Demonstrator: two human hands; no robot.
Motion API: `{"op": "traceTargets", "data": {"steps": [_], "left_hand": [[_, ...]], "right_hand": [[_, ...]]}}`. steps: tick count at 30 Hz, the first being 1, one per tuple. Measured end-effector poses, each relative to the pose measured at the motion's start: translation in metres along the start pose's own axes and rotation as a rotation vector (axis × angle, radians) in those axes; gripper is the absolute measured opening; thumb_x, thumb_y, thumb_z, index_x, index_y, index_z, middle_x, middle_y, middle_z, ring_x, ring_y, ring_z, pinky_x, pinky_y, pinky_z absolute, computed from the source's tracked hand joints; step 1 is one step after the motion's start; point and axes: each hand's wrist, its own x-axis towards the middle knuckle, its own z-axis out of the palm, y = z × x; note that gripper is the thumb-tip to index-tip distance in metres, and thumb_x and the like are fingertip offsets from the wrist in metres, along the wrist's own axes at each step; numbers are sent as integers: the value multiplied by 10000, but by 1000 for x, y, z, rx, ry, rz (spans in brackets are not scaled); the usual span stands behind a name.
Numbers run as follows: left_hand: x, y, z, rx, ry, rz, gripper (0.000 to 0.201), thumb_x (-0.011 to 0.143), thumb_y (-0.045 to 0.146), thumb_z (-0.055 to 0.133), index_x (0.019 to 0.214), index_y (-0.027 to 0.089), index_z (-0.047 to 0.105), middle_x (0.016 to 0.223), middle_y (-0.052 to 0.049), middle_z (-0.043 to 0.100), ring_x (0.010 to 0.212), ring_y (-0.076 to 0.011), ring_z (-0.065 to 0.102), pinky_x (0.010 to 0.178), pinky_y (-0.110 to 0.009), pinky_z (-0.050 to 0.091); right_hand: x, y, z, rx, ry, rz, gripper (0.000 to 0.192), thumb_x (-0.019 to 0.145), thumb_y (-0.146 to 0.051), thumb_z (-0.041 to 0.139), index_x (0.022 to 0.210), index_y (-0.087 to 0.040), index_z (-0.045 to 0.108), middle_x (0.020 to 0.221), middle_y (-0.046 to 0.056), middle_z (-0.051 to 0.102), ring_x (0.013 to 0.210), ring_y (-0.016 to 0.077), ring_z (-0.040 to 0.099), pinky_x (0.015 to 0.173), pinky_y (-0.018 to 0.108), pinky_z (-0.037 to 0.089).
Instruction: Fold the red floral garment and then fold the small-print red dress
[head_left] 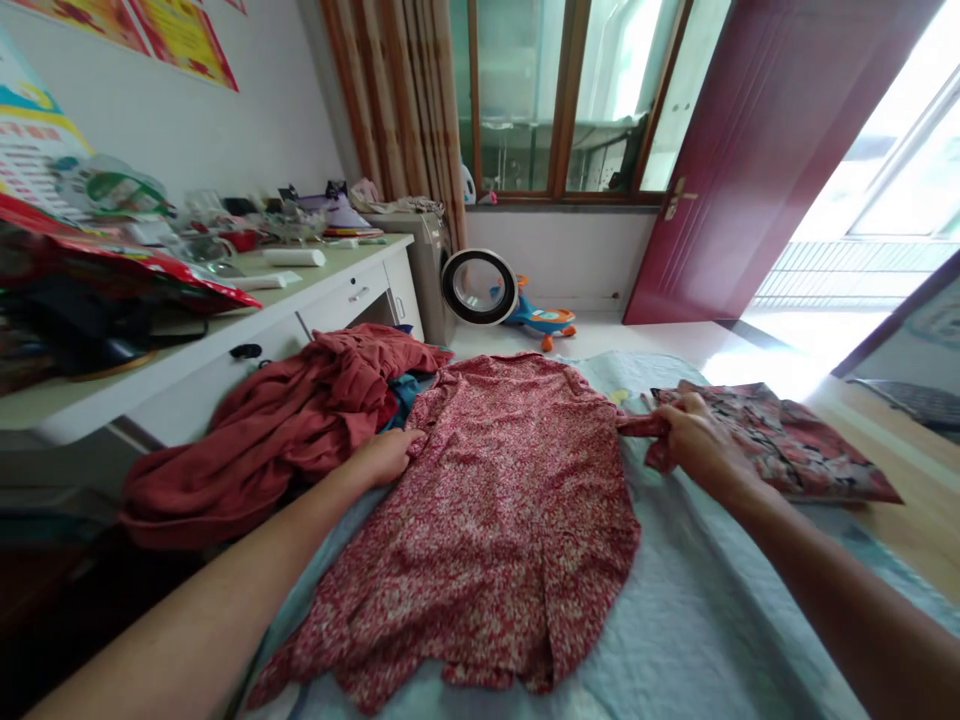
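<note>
Pale blue quilted bed cover (675,640) serves as work surface; red floral blouse (510,500) lies spread flat on it, hem toward the viewer. Rumpled plain red garment (300,420) heaped at the blouse's left edge; folded dark floral garment (780,440) set aside just right. Left hand (390,455) presses fingers together on the blouse's left shoulder, apparently pinning it. Right hand (694,435) pinches the right sleeve (641,425), drawn outward, taut
</note>
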Motion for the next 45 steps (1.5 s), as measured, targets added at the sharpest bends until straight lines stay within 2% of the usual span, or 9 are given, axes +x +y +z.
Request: {"op": "traceTargets", "data": {"steps": [5, 8, 11, 16, 23, 28, 34, 38, 45], "left_hand": [[1, -1, -48, 12, 400, -117, 521, 850, 143, 413, 1310, 282, 614, 1134, -95, 642, 1013, -248, 645, 851, -317, 494], [-3, -3, -79, 112, 655, -149, 491, 885, 183, 396, 1332, 233, 594, 1223, -145, 590, 1110, -320, 576, 902, -410, 467], [-3, -14, -85, 227, 728, -165, 460, 882, 245, 466, 1323, 204, 592, 1395, -173, 491, 1260, -402, 446, 1022, -544, 354], [2, -36, -59, 234, 508, -239, 581, 790, 408, 657, 1332, 217, 573, 1579, -147, 297, 1425, -500, 170, 1114, -676, 106], [-32, 0, -50, 220, 656, -6, 556, 810, 275, 633, 1357, 230, 546, 1606, -115, 246, 1482, -418, 96, 1168, -617, 110], [-85, 41, -18, 44, 292, 307, 408, 874, 259, 526, 1262, 170, 615, 1431, -129, 502, 1359, -280, 419, 1166, -436, 294], [-171, 57, 27, -166, -31, 342, 603, 760, 358, 689, 1333, 215, 567, 1517, -129, 410, 1423, -328, 337, 1149, -483, 324], [-208, 58, 54, -192, 92, 332, 599, 745, 261, 707, 1328, 265, 569, 1536, -104, 382, 1441, -348, 288, 1157, -546, 290], [-229, 100, 80, -220, 410, 426, 630, 797, 172, 649, 1400, 239, 479, 1460, -113, 435, 1356, -299, 381, 1152, -525, 321]], "right_hand": [[11, -5, -23, -258, 297, -82, 348, 840, -185, 484, 1140, -133, 652, 1273, 187, 486, 1099, 326, 502, 932, 442, 432], [5, 1, -12, -354, 191, -55, 401, 824, -158, 488, 1194, -136, 641, 1401, 191, 440, 1210, 378, 451, 989, 524, 400], [-11, 5, 5, -411, 54, 36, 443, 792, -162, 532, 1220, -168, 643, 1478, 178, 401, 1323, 453, 348, 1014, 611, 349], [-53, -21, 24, -263, -28, -64, 439, 800, -212, 563, 1233, -215, 635, 1501, 150, 406, 1347, 399, 373, 1035, 568, 366], [-112, -83, 40, 249, -241, -406, 264, 904, -187, 475, 1090, -209, 662, 1149, 86, 675, 1048, 207, 605, 963, 360, 454], [-133, -101, 59, 259, -252, -342, 361, 832, -140, 518, 1174, -174, 628, 1120, 106, 677, 1056, 235, 588, 958, 381, 424], [-144, -100, 56, 184, -320, -241, 394, 739, -86, 508, 1090, -166, 669, 1004, 101, 658, 954, 230, 567, 864, 354, 396], [-152, -84, 44, 189, -335, -274, 202, 727, -74, 481, 775, -179, 646, 854, 69, 624, 849, 194, 542, 796, 306, 379], [-188, -28, 37, 84, -219, -99, 232, 717, -71, 454, 777, -178, 651, 876, 90, 640, 855, 220, 553, 817, 328, 395]]}}
